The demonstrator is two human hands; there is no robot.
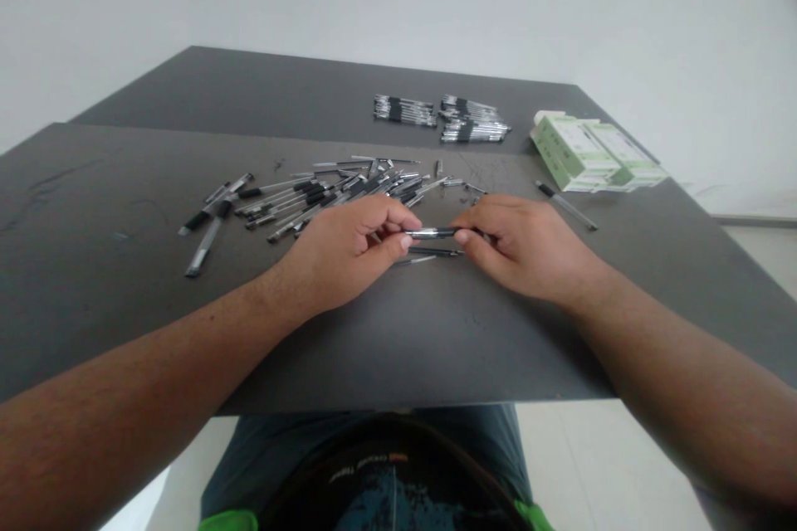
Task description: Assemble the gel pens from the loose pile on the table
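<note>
Your table point(398, 348), dark grey, filled most of the frame. A loose heap of clear-barrelled pens and pen parts point(316, 192) spread left of centre, and two green-and-white cartons point(576, 151) stood at the upper right. Pens lay in sorted groups point(404, 110) at the upper centre.

Your left hand point(349, 245) and right hand point(529, 241) met near the middle of the frame, each grip closed, thumb against fingers, on opposite ends of one pen point(431, 233). You held it level, above a few slender pieces point(436, 251). A lone pen point(566, 206) lay right of your right hand; tiny loose parts point(453, 182) lay just above centre.

You seemed to be at the step of joining or tightening the pen's parts, though your fingertips hid its ends. The next move probably called for keeping both ends in line, with steady, light pressure along the barrel.
</note>
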